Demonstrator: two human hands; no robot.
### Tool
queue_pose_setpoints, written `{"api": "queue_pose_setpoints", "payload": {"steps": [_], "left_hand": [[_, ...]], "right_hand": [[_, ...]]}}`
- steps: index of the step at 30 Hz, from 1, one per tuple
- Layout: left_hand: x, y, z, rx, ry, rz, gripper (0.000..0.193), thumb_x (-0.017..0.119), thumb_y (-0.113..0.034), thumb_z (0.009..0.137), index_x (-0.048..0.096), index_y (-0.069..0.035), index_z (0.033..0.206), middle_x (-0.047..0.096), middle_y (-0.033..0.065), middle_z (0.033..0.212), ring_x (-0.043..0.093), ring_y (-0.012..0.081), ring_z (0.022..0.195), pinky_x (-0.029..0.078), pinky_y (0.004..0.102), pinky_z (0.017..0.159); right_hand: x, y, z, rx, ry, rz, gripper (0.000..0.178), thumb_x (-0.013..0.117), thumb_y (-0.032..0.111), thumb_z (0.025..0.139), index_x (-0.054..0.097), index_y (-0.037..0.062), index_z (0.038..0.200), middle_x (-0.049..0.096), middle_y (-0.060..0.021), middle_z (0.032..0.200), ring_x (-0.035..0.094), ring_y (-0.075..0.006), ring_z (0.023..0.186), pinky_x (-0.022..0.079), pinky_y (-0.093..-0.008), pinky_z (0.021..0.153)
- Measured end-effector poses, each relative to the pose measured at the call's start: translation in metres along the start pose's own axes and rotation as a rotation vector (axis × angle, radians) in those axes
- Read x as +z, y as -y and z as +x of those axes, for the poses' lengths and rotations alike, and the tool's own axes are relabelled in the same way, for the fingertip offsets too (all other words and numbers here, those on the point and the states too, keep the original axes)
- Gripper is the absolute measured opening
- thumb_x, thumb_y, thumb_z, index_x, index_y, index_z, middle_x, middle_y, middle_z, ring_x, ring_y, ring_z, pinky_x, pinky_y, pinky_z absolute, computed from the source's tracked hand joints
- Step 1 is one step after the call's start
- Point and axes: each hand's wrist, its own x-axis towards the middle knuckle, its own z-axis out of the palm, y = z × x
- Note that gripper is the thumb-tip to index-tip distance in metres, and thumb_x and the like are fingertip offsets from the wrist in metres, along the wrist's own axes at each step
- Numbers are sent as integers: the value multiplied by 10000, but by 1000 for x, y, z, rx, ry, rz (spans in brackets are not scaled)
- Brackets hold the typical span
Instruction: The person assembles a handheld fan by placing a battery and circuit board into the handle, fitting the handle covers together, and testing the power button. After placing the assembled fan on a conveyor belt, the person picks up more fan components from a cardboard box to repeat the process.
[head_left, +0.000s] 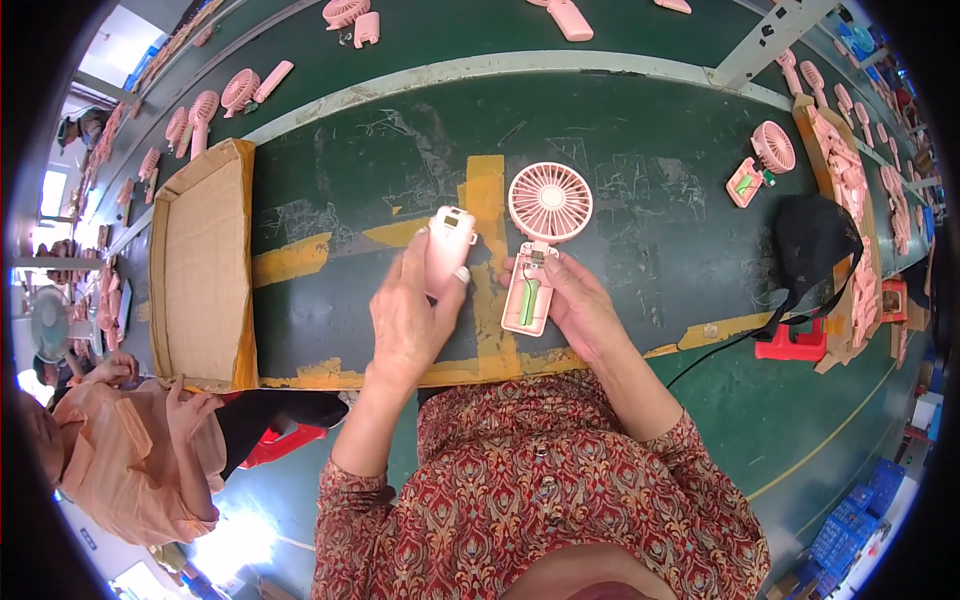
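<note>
Over the green worktable my left hand [411, 313] grips a pink plastic handle cover [449, 250], with the thumb along its right side. A small dark window shows near the top of the cover. My right hand [583, 305] holds a pink handheld fan [550, 202] by its opened handle [524, 312], fan head pointing away from me. Inside that handle lie a green battery and a small circuit board with thin wires. Cover and fan are apart, side by side. The fingers under the handle are partly hidden.
An open cardboard tray [203, 275] stands at the left, near a seated co-worker [150, 440]. On the right are another opened fan [772, 148], a black cloth bag [815, 245] and a cardboard box of pink parts [845, 180]. A metal rail [480, 72] borders the conveyor beyond.
</note>
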Motion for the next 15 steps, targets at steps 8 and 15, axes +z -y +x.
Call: {"api": "queue_pose_setpoints", "payload": {"steps": [8, 15], "left_hand": [[23, -15, 4, 310, 133, -350, 156, 638, 16, 762, 630, 13, 917, 638, 130, 884, 623, 277, 853, 497, 343, 762], [28, -13, 9, 387, 218, -340, 169, 623, 40, 744, 619, 16, 912, 632, 130, 890, 616, 291, 839, 499, 356, 747]], "right_hand": [[-4, -3, 1, 43, -37, -98, 354, 452, 232, 971, 460, -11, 1227, 581, -98, 1103, 581, -160, 999, 491, -304, 867], [-11, -4, 3, 98, 25, -161, 353, 466, 231, 968, 471, -5, 1230, 566, -59, 1106, 551, -116, 1005, 469, -272, 876]]}}
